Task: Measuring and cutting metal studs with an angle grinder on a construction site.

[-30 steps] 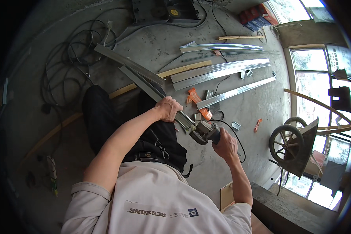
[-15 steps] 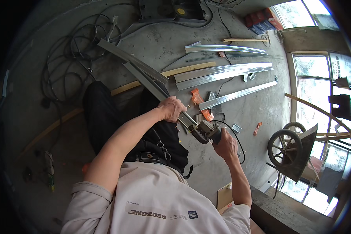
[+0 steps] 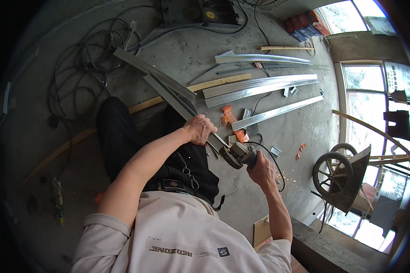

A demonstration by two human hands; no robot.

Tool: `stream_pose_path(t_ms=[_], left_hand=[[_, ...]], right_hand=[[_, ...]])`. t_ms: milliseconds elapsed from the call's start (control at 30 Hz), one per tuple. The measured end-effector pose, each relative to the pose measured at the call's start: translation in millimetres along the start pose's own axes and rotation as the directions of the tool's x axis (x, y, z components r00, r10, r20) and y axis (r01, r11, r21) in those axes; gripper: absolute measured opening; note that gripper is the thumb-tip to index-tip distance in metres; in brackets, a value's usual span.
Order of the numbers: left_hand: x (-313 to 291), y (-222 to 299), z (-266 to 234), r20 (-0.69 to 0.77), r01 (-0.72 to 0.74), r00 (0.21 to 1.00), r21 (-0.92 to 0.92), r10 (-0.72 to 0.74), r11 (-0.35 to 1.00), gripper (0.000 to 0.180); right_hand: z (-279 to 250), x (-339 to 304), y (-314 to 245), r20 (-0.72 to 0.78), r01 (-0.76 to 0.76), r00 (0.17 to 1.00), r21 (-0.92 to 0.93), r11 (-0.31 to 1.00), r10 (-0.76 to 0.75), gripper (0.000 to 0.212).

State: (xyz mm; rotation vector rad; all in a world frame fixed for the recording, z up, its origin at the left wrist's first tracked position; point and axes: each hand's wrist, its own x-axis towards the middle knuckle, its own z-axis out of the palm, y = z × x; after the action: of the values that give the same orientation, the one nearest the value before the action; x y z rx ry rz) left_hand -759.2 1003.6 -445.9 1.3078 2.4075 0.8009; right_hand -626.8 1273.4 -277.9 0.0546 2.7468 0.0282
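My left hand (image 3: 199, 129) is closed round a long grey metal channel (image 3: 171, 98), which slants from the upper left down across my thigh. In my right hand (image 3: 262, 169) is an angle grinder (image 3: 242, 153); its guarded wheel (image 3: 231, 158) meets the channel's near end, just beyond my left hand. Sparks (image 3: 296, 182) scatter to the right of my right wrist. A black cord curves from the grinder. Another metal channel (image 3: 155, 71) lies alongside the held one. The exact contact of wheel and metal is hidden by the guard.
Several shiny metal channels (image 3: 264, 86) lie on the concrete floor ahead, with orange wrappers (image 3: 230, 116) and small metal offcuts (image 3: 276, 151) near them. Coiled black cable (image 3: 84, 68) spreads at far left. A black tool case (image 3: 200, 13) is at the back; a wheelbarrow (image 3: 341, 175) stands at right.
Sparks now fly beyond my right wrist, where none showed before. Both hands, the grinder and the channel stay almost where they were.
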Motion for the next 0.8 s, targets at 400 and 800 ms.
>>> stream_pose_path(t_ms=[400,800], left_hand=[[0,-1,3,0.013,-0.009,1.000,0.028,0.009,1.000,0.026],[-1,-1,3,0.008,-0.002,1.000,0.021,0.002,1.000,0.029]], right_hand=[[1,3,0,-0.014,0.006,1.000,0.013,1.000,-0.006,0.049],[6,14,5,0.039,0.011,0.999,-0.012,1.000,-0.011,0.047]])
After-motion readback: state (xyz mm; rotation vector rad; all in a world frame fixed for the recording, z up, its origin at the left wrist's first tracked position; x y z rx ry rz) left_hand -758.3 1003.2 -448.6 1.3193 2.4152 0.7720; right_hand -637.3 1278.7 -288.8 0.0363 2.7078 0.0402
